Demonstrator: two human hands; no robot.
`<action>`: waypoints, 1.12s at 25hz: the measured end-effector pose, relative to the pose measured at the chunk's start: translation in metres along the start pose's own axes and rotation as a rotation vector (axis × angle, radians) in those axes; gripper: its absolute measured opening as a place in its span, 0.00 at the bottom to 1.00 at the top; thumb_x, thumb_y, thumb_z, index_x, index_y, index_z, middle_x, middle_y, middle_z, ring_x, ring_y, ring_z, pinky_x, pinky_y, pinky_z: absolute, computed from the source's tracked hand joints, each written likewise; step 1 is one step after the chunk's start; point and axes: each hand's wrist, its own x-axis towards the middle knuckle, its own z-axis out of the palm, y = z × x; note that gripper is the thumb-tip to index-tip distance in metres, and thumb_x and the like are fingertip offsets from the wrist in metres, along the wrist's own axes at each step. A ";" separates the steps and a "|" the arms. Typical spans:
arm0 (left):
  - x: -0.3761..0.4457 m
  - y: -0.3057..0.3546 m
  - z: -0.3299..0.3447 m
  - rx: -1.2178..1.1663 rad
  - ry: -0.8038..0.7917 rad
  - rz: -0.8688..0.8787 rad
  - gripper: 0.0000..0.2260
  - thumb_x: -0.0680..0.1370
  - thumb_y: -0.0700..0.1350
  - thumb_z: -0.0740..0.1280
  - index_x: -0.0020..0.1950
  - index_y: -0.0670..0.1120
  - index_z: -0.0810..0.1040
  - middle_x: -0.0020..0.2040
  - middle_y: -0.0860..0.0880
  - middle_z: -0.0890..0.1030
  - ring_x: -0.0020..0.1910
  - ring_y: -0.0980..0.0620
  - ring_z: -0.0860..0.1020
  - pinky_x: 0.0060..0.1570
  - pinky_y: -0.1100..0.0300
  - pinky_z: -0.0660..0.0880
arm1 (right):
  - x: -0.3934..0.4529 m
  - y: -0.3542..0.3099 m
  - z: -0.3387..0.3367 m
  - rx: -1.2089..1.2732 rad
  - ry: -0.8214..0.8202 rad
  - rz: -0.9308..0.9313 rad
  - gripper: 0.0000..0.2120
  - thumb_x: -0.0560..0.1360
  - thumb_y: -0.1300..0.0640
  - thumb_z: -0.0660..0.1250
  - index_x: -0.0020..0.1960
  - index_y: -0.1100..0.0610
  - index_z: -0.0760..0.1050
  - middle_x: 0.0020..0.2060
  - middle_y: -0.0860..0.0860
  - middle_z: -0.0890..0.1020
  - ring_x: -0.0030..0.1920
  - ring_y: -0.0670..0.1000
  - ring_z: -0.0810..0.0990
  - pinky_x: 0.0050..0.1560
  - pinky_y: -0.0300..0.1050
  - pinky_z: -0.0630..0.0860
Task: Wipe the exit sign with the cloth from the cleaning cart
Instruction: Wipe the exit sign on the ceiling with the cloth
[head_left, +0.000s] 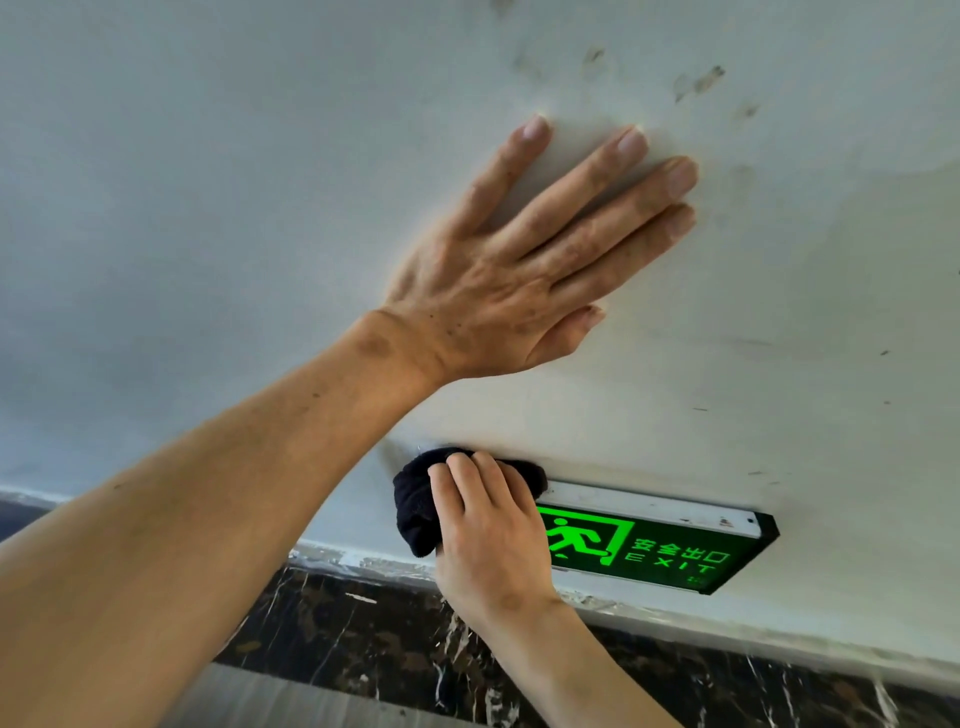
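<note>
A green lit exit sign (660, 551) with a running figure and a white top strip is mounted low on the white wall. My right hand (488, 530) grips a dark cloth (415, 509) and presses it against the sign's left end, covering that corner. My left hand (524, 265) lies flat on the wall above the sign, fingers spread, holding nothing.
The white wall (208, 182) carries grey smudges at the upper right. Below the sign runs a dark marbled skirting (363, 639) with a taped, paint-flecked upper edge. A grey floor strip shows at the bottom left.
</note>
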 end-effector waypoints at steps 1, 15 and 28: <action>0.000 0.000 -0.001 0.005 -0.006 0.002 0.32 0.80 0.54 0.60 0.83 0.45 0.59 0.79 0.46 0.64 0.79 0.43 0.58 0.80 0.40 0.45 | -0.001 0.002 -0.001 -0.004 -0.007 0.001 0.28 0.60 0.56 0.74 0.60 0.58 0.77 0.53 0.52 0.81 0.57 0.57 0.80 0.60 0.51 0.76; 0.001 -0.001 -0.004 0.045 -0.025 0.017 0.33 0.80 0.54 0.59 0.84 0.45 0.57 0.79 0.47 0.63 0.78 0.42 0.58 0.80 0.40 0.47 | -0.012 0.034 -0.018 0.017 -0.023 0.042 0.24 0.58 0.57 0.75 0.54 0.58 0.78 0.49 0.52 0.82 0.50 0.55 0.81 0.55 0.49 0.79; 0.000 -0.002 -0.004 0.071 -0.030 0.048 0.31 0.82 0.53 0.55 0.84 0.45 0.58 0.80 0.46 0.63 0.79 0.42 0.60 0.78 0.38 0.50 | -0.039 0.083 -0.039 0.027 -0.007 0.143 0.26 0.55 0.55 0.76 0.53 0.55 0.80 0.49 0.49 0.83 0.50 0.53 0.82 0.53 0.49 0.79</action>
